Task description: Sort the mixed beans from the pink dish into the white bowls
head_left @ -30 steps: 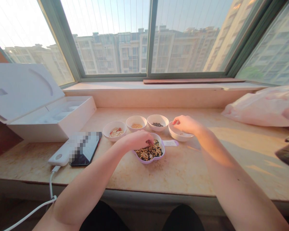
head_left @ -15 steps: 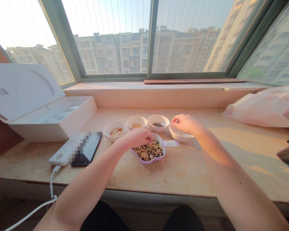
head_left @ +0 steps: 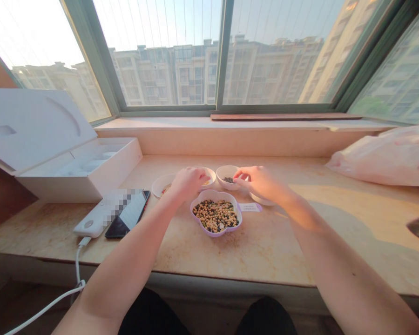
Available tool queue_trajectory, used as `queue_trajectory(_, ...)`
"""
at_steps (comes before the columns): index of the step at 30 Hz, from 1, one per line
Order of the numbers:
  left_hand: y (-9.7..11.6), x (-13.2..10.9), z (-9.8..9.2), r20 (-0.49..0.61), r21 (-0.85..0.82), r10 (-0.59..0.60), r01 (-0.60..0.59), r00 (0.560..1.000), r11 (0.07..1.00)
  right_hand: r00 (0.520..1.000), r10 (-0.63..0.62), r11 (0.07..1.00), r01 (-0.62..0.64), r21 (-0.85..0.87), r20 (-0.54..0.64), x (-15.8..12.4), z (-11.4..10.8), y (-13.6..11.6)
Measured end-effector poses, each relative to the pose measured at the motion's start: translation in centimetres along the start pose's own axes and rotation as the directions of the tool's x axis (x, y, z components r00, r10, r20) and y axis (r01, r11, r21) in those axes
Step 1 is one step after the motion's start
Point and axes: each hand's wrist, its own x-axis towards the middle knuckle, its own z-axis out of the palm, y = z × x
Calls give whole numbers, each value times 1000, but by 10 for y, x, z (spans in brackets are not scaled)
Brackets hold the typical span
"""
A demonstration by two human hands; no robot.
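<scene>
Left hand [head_left: 188,184] curled and bent down over a small white bowl of pale yellow grains [head_left: 212,174], fingers half closed, fingertips close to the rim. Anything small in those fingers? Too hidden to tell. Right hand [head_left: 260,182] reaching out just beside a small white bowl of dark seeds [head_left: 222,186], fingers pulled in toward the thumb in a loose pinch, and again no way to tell if a seed or two sits in there. Right in front of both hands and a little apart from them, a white flower-shaped dish [head_left: 214,234] with a purple edge, full of mixed yellow beans and dark green seeds, flat on a stone window ledge [head_left: 251,253]. Off to the left, a white bowl of red and white bits [head_left: 157,188], partly behind the left hand. Under the right wrist, one more white bowl [head_left: 261,201], mostly hidden, with a small paper label [head_left: 250,207] close by. Good way with tiny seeds: small pinches only, fingers low over the bowls, slow little moves, no reaching across the full dish, and a soft touch, since round beans roll away fast on a smooth ledge
</scene>
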Motion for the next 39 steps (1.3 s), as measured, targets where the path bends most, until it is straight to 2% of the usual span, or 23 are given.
queue_trajectory(2,-2,1,2,-23,12,-54,54,998,998,993,-77,996,72,59,94,-4,4,-9)
queue_trajectory(6,-7,4,7,-26,56,-74,75,997,996,931,-224,969,182,167,288,-9,15,-22)
queue_trajectory(15,-20,6,14,32,102,-38,34,999,994,892,-297,954,263,143,341,-13,26,-31)
queue_trajectory(18,-19,5,13,25,94,-64,62,998,994,865,-324,946,287,152,382,-13,29,-34)
queue_trajectory(23,-13,3,10,22,102,-100,97,995,990,824,-397,914,397,90,404,-13,38,-37)
queue_trajectory(26,-11,3,8,29,116,-105,101,994,988,825,-394,914,400,76,406,-12,40,-38)
queue_trajectory(30,-9,3,8,22,119,-89,86,996,989,856,-372,920,392,18,360,-11,35,-37)
queue_trajectory(35,-10,4,9,22,115,-69,66,997,991,859,-296,940,341,-36,417,-12,34,-37)
queue_trajectory(39,-11,4,10,40,103,-55,50,998,993,860,-297,933,355,-66,416,-10,43,-35)
